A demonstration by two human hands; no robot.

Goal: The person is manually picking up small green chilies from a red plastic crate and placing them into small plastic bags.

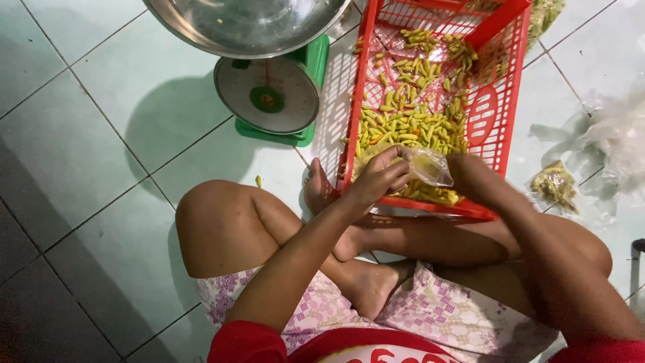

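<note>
Tiled floor (101, 134), cross-legged seat. Left hand (383, 176) pinched shut on small clear bag (430, 167); right hand (470, 176) blurred, grip unclear. Green-yellow chillies (410, 128) just beyond fingers in red crate (517, 87). Best: hold bag mouth wide, low over crate.

Green dial scale (269, 101) with steel bowl (245, 23), stray chili (259, 181) on tiled floor (87, 154), filled bag (555, 183) among crumpled plastic (615, 144).

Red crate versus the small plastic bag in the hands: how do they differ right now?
The red crate is rigid, latticed and rests tilted on the tiled floor; the plastic bag is soft, clear and held up between the left hand and right hand. The crate is far larger than the bag. Both hold small yellow-green chillies.
</note>
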